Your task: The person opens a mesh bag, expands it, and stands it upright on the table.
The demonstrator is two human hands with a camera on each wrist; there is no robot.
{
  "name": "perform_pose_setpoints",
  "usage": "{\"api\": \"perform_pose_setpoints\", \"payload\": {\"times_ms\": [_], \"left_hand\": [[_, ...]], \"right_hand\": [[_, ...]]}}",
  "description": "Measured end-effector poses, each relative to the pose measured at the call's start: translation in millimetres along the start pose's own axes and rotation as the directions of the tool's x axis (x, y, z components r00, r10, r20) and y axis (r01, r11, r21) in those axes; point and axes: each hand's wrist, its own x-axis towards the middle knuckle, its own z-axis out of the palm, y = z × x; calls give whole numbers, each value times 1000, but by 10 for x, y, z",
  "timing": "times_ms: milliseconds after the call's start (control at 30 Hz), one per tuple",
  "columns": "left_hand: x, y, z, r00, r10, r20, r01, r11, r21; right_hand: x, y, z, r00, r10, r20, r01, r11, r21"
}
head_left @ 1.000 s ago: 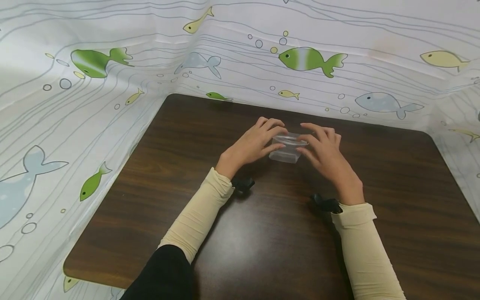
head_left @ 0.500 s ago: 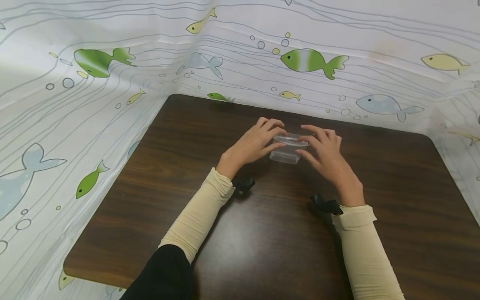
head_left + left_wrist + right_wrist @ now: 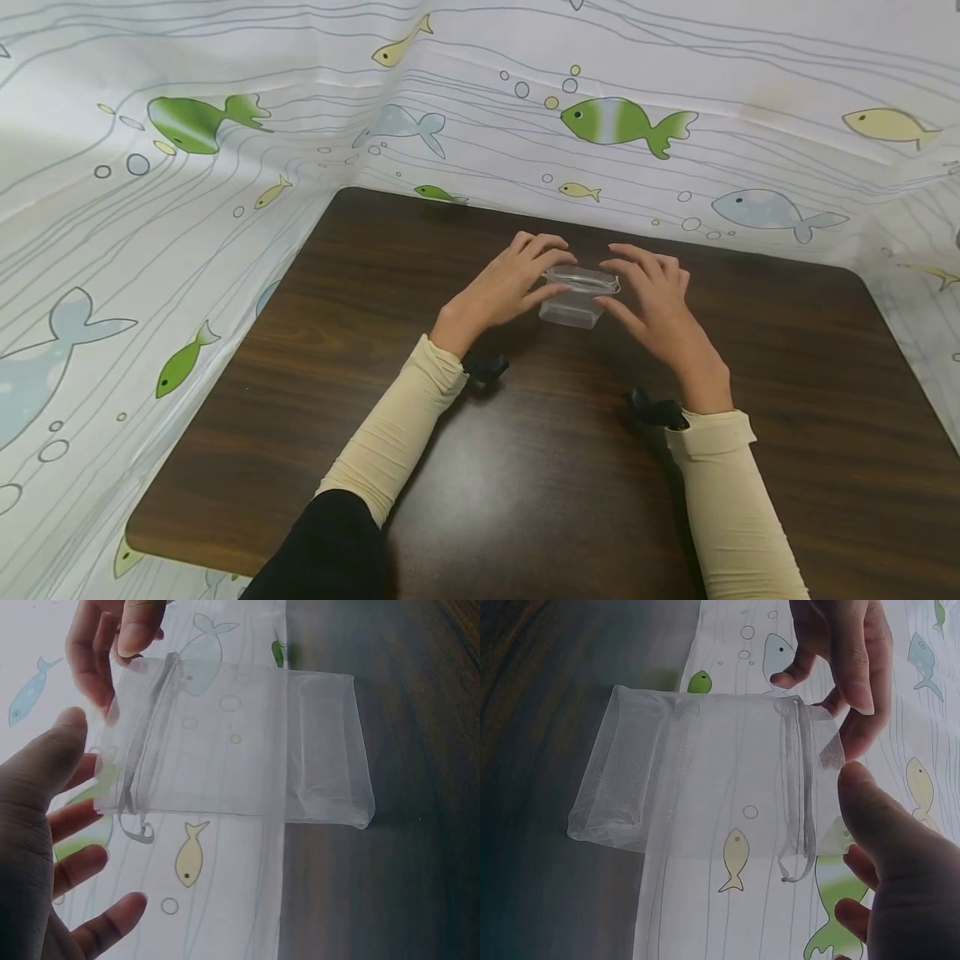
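A sheer white drawstring pouch stands upright on the dark wood table, its ribbon running just below the top edge. At its left top corner is my left hand, fingers spread loosely and thumb apart from the index finger. The left fingertips lie at or just behind the mesh edge; contact is hard to tell. Across from it, my right hand curves around the right top corner with a gap between thumb and index finger. In the right wrist view, the right thumb tip lies close to the pouch's top edge.
A brown wooden table with rounded corners lies under both arms. White fabric printed with fish encloses its back and sides. Black wrist cameras sit beneath both wrists, over beige sleeves.
My right hand has drawn slightly right, its index finger lifting off the pouch's top and exposing the ribbon loop at that corner. The left hand and pouch have barely moved.
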Motion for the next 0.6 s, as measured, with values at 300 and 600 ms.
{"api": "perform_pose_setpoints", "payload": {"times_ms": [300,600], "left_hand": [[-8,3,-10,1000,-1,-11,1,1000,9],[0,25,12,999,10,43,-16,990,140]], "right_hand": [[-2,8,-28,1000,-13,8,13,1000,13],[-13,-21,49,997,-44,56,47,997,-62]]}}
